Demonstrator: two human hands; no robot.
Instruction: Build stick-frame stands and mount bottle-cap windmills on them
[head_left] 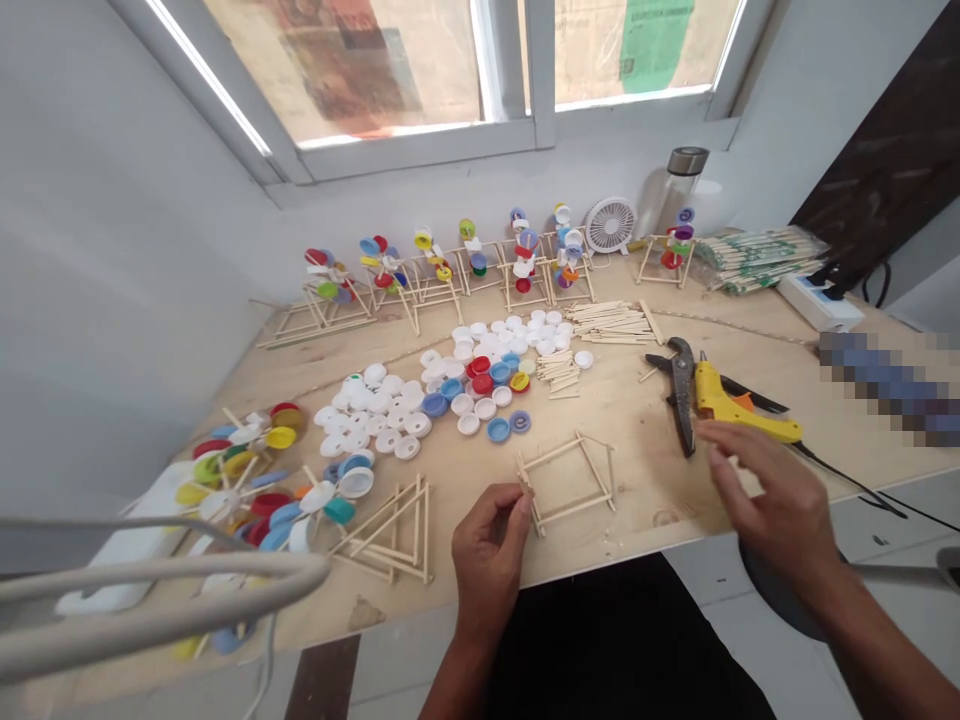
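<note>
My left hand (489, 548) pinches the near left corner of a wooden stick frame (570, 512) between thumb and fingertips. The frame lies at the table's front edge, its thin sticks joined into a box-like shape. To the right, my right hand (776, 500) hovers above the table edge, fingers stretched forward and thumb apart, with nothing visible in it. Just beyond its fingertips lies a yellow glue gun (750, 412), its black cord trailing off to the right. Dark pliers (681, 395) rest beside the glue gun.
White bottle caps (367, 415) and coloured caps (480, 385) cover mid-table. Loose sticks (611, 322) lie behind. Cap-wheel models (525, 260), a small fan (610, 225) and a bottle (679, 190) line the wall. A triangular stick frame (394, 530) stands left; a pale curved tube (247, 580) crosses the foreground.
</note>
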